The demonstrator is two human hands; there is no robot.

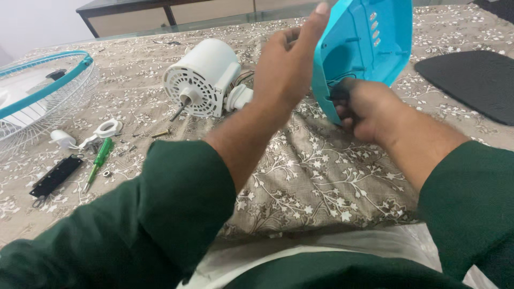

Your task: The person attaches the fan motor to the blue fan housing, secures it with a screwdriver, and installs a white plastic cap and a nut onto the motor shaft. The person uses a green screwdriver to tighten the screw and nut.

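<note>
The turquoise fan housing cover [364, 48] is held up off the bed, tilted on edge w/ its hollow inner side facing the person and its long axis running up and to the right. The left hand [286, 64] grips its left rim, fingers reaching up the edge. The right hand [367, 109] is closed at the lower edge, pinching a small black part (wires, prob.) there. The white fan motor [201, 77] lies to the left on the floral bedsheet [321, 176], well apart, nearer the left hand.
</note>
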